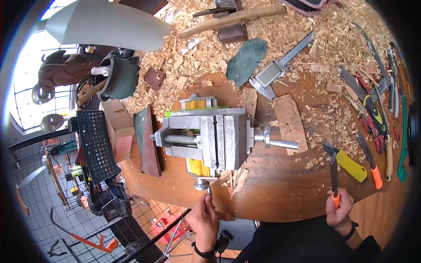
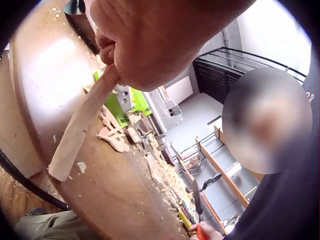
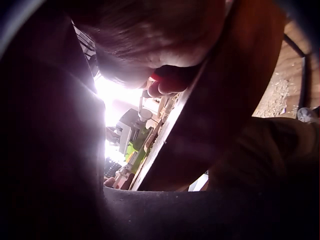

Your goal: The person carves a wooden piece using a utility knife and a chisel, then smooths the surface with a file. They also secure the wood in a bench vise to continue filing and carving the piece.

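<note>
My left hand (image 1: 204,221) is at the table's front edge, just below the crank (image 1: 201,184) of the metal vise (image 1: 226,140). In the left wrist view its fingers curl round a flat, pale strip of wood (image 2: 75,140) with a rounded end, slanting over the tabletop. Only a bit of that strip shows beside the hand in the head view. My right hand (image 1: 340,210) grips the orange handle (image 1: 336,200) of a file, its dark flat blade (image 1: 334,175) pointing away from me. The right wrist view is dark and hides most of that grip.
Yellow-handled pliers (image 1: 351,166) and a second orange-handled file (image 1: 370,160) lie by the right hand. Beyond the vise are a digital caliper (image 1: 269,74), a marked wooden board (image 1: 290,122) and wood shavings (image 1: 315,57). A cardboard box (image 1: 118,127) stands left.
</note>
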`<state>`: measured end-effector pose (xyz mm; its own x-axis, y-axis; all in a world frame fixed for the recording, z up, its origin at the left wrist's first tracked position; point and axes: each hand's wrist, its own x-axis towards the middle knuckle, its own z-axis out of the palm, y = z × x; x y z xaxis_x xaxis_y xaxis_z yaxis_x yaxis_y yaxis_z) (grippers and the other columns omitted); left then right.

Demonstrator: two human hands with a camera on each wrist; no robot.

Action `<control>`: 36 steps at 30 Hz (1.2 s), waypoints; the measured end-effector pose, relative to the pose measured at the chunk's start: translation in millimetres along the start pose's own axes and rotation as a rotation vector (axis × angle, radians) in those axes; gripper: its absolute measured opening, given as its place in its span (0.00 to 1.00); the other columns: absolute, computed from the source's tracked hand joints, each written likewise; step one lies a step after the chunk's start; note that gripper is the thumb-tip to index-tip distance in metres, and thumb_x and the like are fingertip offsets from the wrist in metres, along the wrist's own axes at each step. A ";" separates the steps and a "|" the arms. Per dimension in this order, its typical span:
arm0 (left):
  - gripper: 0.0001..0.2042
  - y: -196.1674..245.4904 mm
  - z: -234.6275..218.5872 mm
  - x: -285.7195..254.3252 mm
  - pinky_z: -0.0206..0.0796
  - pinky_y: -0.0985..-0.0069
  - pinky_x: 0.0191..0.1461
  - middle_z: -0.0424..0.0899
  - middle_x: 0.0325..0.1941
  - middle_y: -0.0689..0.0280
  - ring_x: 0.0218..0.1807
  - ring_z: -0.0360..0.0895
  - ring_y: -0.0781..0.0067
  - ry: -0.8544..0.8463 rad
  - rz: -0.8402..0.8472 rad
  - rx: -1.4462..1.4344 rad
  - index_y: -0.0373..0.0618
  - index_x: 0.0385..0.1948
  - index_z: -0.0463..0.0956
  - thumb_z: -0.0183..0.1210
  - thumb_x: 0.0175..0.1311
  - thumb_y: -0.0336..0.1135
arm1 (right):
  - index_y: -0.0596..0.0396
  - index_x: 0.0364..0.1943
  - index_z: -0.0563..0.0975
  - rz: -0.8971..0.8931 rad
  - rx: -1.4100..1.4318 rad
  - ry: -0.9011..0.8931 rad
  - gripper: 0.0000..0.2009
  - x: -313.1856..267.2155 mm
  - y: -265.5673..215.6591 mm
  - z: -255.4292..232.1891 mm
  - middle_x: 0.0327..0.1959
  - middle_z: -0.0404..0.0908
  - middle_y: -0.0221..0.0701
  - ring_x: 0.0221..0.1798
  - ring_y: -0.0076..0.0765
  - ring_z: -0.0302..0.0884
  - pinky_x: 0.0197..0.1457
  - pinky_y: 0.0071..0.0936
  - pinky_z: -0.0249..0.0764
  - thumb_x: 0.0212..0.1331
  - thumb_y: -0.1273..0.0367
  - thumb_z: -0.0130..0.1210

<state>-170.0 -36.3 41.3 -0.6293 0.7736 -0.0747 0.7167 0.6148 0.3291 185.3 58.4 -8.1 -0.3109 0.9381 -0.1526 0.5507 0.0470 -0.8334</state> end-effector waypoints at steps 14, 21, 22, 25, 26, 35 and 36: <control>0.08 8.2 -10.9 1.3 0.58 0.83 0.22 0.78 0.18 0.68 0.19 0.69 0.86 0.131 -0.151 -0.057 0.31 0.36 0.80 0.62 0.69 0.30 | 0.60 0.41 0.74 -0.034 -0.052 -0.011 0.18 -4.6 5.4 1.5 0.24 0.78 0.34 0.24 0.45 0.77 0.31 0.37 0.71 0.63 0.56 0.57; 0.04 1.0 6.9 -1.3 0.65 0.65 0.23 0.82 0.20 0.54 0.19 0.80 0.57 -0.047 -0.036 0.120 0.40 0.38 0.81 0.62 0.67 0.30 | 0.60 0.42 0.74 -0.052 -0.045 -0.009 0.17 -3.4 5.6 1.6 0.25 0.79 0.34 0.24 0.44 0.78 0.32 0.36 0.72 0.63 0.58 0.56; 0.04 -0.7 5.3 2.0 0.65 0.64 0.23 0.81 0.20 0.52 0.19 0.80 0.55 -0.053 -0.089 0.147 0.40 0.38 0.81 0.61 0.68 0.30 | 0.60 0.42 0.74 -0.053 -0.045 -0.007 0.17 -3.0 5.4 1.9 0.25 0.79 0.34 0.24 0.44 0.78 0.32 0.36 0.72 0.63 0.58 0.56; 0.06 -14.6 5.8 11.3 0.66 0.64 0.24 0.80 0.20 0.50 0.20 0.79 0.54 0.044 -0.157 0.191 0.39 0.38 0.82 0.60 0.69 0.30 | 0.61 0.42 0.74 -0.022 -0.018 -0.009 0.16 -1.9 3.5 0.9 0.27 0.80 0.35 0.25 0.44 0.79 0.33 0.35 0.73 0.63 0.60 0.56; 0.06 -18.7 4.7 15.2 0.66 0.64 0.24 0.80 0.20 0.49 0.20 0.79 0.54 0.148 -0.170 0.210 0.38 0.38 0.83 0.59 0.69 0.31 | 0.60 0.42 0.75 -0.008 -0.009 -0.011 0.15 -0.9 1.9 0.6 0.28 0.80 0.36 0.26 0.44 0.79 0.33 0.34 0.74 0.63 0.60 0.56; 0.12 -1.4 -11.6 19.4 0.63 0.77 0.23 0.76 0.15 0.65 0.19 0.73 0.81 -0.140 -0.241 -0.205 0.34 0.37 0.82 0.60 0.72 0.36 | 0.60 0.41 0.76 -0.021 0.029 0.064 0.13 4.1 -5.8 5.5 0.31 0.81 0.39 0.27 0.42 0.80 0.33 0.32 0.73 0.62 0.63 0.56; 0.11 1.3 -10.6 20.1 0.63 0.77 0.24 0.76 0.15 0.64 0.19 0.73 0.80 -0.215 -0.236 -0.189 0.34 0.36 0.82 0.61 0.71 0.36 | 0.60 0.41 0.76 -0.025 0.027 0.066 0.13 4.5 -5.9 6.1 0.31 0.81 0.39 0.27 0.42 0.80 0.33 0.32 0.73 0.62 0.63 0.56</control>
<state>-185.0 -21.6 50.2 -0.6787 0.6410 -0.3584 0.4788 0.7563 0.4458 175.9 60.3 -7.1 -0.2716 0.9575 -0.0971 0.5221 0.0619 -0.8506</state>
